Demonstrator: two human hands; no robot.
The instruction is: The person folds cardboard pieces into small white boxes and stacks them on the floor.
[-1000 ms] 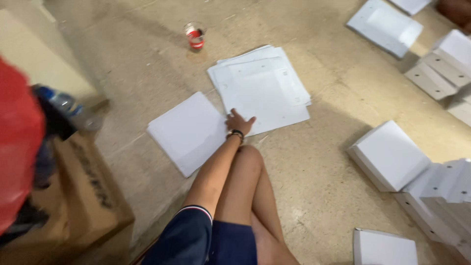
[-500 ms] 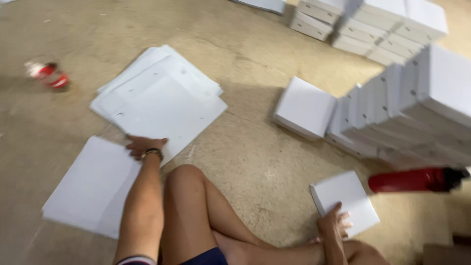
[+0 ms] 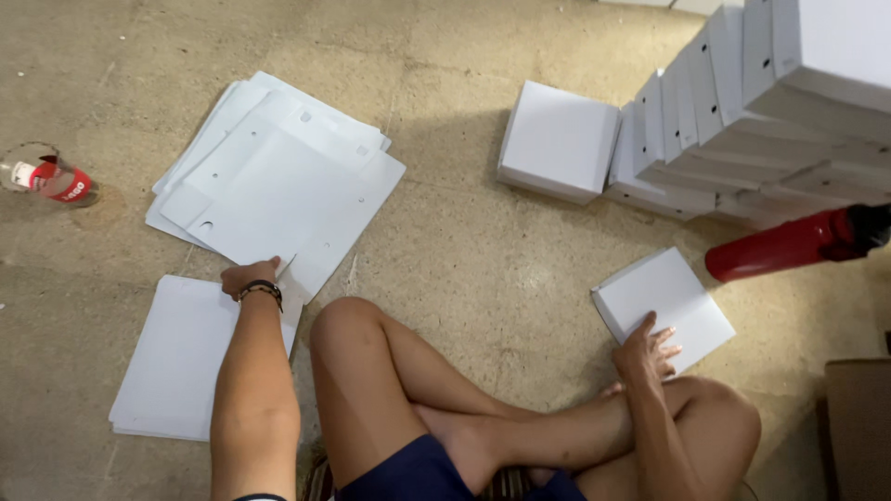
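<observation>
- Your left hand (image 3: 249, 276): fingers curled down and bunched at the near edge of the top sheet (image 3: 278, 209), apparently pinching its corner; the exact grip is hidden under the knuckles. Dark band on the wrist.
- Top sheet: flat white card, die-cut, with small punched holes and notched corners; it lies on the fanned stack (image 3: 232, 121) of the same blanks, edges splayed out to the upper left.
- Just beside that hand, nearer to you: a second pile (image 3: 176, 357) of plain white sheets, squared up, matte, with your forearm across its right edge.
- Your right hand (image 3: 647, 345): fingers spread, tips laid flat on the near corner of the small box (image 3: 664, 301); it holds nothing, only presses.
- Small box: folded white card, square and shallow, closed, lying on the floor to your right, tilted diamond-wise.
- Between the hands: your crossed bare legs, dark blue shorts.
- Further out on the right: a red bottle (image 3: 789, 246) on its side, smooth, dark cap, near the small box but apart from it.
- Behind that: a single square box (image 3: 557, 139) and, touching it, a leaning row of boxes (image 3: 742, 121) on edge, all white card, some with small holes.
- Far left: a red can (image 3: 56, 181) on its side, well apart from the sheets.
- Floor (image 3: 464, 260): rough, mottled tan concrete.
</observation>
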